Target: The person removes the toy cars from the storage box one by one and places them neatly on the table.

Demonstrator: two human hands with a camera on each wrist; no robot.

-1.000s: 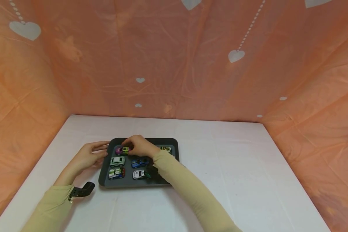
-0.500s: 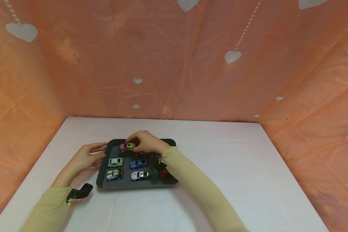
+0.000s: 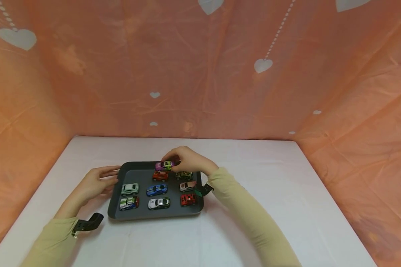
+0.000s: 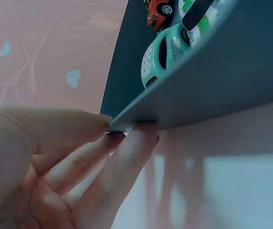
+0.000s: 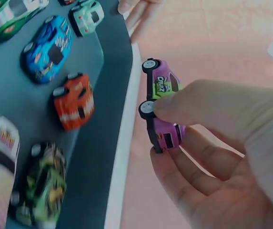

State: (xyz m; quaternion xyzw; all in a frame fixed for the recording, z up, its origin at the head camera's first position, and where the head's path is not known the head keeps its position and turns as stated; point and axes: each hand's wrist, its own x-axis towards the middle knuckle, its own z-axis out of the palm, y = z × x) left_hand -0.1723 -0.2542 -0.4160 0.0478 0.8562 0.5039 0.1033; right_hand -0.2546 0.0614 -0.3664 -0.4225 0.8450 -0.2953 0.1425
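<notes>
My right hand (image 3: 192, 161) pinches a purple and lime toy car (image 3: 165, 165) between thumb and fingers, above the tray's back edge. In the right wrist view this toy car (image 5: 162, 107) shows its side and wheels, just outside the rim. My left hand (image 3: 95, 183) holds the left rim of the dark grey tray (image 3: 111, 202), thumb and fingertips against the edge. On the tray sit a mint green car (image 3: 130, 189), a striped green-white car (image 3: 129, 203), a blue car (image 3: 156, 190), a white car (image 3: 158, 203) and an orange-red car (image 3: 160, 175).
Along the tray's right side stand a camouflage car (image 3: 184, 175), a pale pink car (image 3: 188, 186) and a red car (image 3: 188, 200). A white-covered table (image 3: 254, 185) surrounds the tray. Orange cloth (image 3: 187, 74) with hearts hangs behind and at both sides.
My right hand has lifted the purple and lime toy car from the tray's back left corner and carried it right, towards the back rim. The left hand stays at the tray's left rim.
</notes>
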